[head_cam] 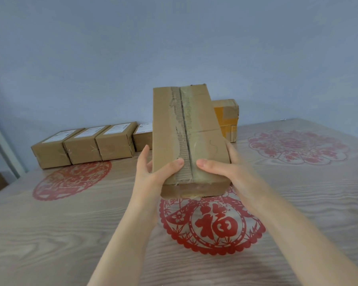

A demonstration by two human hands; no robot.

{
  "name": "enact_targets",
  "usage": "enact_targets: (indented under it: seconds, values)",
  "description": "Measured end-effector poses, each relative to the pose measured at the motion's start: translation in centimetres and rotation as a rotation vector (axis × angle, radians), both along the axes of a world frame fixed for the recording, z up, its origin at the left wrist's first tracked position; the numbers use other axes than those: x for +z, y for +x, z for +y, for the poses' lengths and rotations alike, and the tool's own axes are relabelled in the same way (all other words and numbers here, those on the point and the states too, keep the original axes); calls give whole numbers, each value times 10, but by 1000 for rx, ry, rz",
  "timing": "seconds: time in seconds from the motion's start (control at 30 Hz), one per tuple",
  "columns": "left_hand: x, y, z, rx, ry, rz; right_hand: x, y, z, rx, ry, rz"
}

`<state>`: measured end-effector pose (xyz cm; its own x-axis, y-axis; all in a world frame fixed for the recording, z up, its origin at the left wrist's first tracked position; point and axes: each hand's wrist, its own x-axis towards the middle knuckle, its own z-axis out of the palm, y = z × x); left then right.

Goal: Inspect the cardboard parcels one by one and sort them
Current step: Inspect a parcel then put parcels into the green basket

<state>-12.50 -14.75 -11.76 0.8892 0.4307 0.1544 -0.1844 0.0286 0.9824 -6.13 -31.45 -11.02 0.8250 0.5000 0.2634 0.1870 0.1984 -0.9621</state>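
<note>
A long cardboard parcel (196,129) is lifted above the table, its far end tilted up. Torn tape runs down its middle seam and bare corrugation shows there. My left hand (153,172) grips its near left corner, thumb on the top face. My right hand (225,172) grips its near right corner, thumb on top by the seam. Along the far left edge of the table sits a row of several small brown parcels (85,144) with white labels. Behind the held parcel stands a parcel with yellow tape (227,118), partly hidden.
The table (60,223) has a pale wood-grain cover with red paper-cut designs (213,223). A blue wall rises just behind the parcels. The table's left edge falls away near a white frame (2,141).
</note>
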Motion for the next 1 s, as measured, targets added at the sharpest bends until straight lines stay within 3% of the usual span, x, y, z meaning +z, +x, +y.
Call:
enact_targets:
  seconds: [0.1,0.3,0.5,1.0]
  values:
    - [0,-1,2,6,-53,-4,1,-4,4,-15,-60,-78]
    - [0,-3,-7,-55,85,-37,2,-1,2,-76,3,-31]
    - [1,-3,-4,-12,67,-43,2,-4,4,-79,-74,-116]
    - [3,-5,-17,34,186,-98,-3,4,4,-205,-44,-166]
